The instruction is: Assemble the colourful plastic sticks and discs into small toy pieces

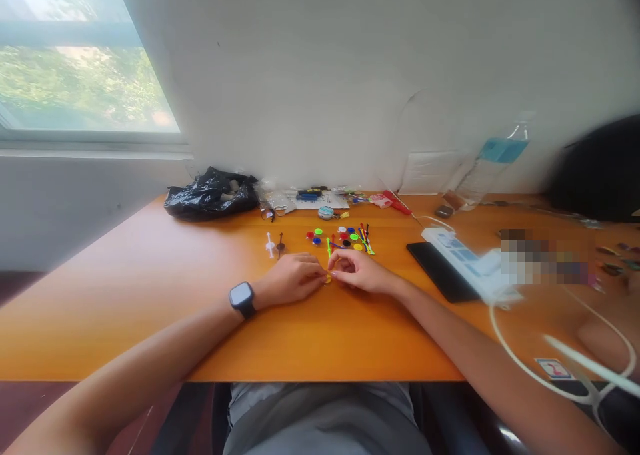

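My left hand (299, 278), with a watch (242, 296) on its wrist, meets my right hand (361, 272) low over the table. Both are closed in a pinch on a small yellow plastic disc (328, 280), mostly covered by the fingertips. Left of them lie a white arrow-tipped stick (271, 246) and a black arrow-tipped stick (281, 243), each with a disc on it. Just beyond my fingers are loose discs, among them a blue disc (317, 241) and a yellow disc (357, 247). A green arrow stick (329, 245) and a red arrow stick (333, 240) lie close by.
A black plastic bag (213, 194) sits at the back left of the wooden table (125, 295). A round tin (326, 212) lies by the wall. On the right are a black phone-like slab (443, 272), a white power strip (467, 262), cables and a leaning bottle (493, 168).
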{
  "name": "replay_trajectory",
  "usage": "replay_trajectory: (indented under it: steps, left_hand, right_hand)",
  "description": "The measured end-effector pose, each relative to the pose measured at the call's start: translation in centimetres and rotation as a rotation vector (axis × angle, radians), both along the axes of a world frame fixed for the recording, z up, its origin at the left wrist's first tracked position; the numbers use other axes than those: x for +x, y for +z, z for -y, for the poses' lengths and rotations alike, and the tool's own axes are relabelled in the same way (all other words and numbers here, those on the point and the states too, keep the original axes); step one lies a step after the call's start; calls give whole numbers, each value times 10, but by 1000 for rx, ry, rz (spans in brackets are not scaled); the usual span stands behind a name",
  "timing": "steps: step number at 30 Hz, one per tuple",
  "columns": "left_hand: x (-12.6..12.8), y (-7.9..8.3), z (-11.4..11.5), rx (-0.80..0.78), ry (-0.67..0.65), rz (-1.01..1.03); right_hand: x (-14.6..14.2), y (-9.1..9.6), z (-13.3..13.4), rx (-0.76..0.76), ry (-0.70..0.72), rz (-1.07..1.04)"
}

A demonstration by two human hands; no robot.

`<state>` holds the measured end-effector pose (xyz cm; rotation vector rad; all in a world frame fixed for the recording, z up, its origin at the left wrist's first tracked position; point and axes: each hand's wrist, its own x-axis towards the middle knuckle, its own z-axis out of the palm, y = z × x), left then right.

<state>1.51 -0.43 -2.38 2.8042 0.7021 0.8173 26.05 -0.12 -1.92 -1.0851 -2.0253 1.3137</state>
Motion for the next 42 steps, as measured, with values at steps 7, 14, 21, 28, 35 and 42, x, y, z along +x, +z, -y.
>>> replay_trajectory:
  steps: [7, 14, 21, 28, 35, 42]
  left_hand:
    - [5, -3, 2, 18, 40, -16]
    - [9, -3, 2, 24, 61, -26]
    - [11, -6, 2, 17, 39, -19]
    - [14, -12, 4, 37, 60, 7]
    - [11, 3, 9, 26, 101, 51]
    - [2, 15, 9, 28, 196, 165]
  right_hand:
    - [-1, -3, -2, 82, -7, 32]
    - [-3, -8, -4, 107, -11, 12]
    - [-4, -16, -7, 81, -23, -52]
    - [-3, -18, 9, 202, -166, -36]
    - [11, 10, 23, 444, -440, 12]
    - [13, 17, 15, 195, -383, -126]
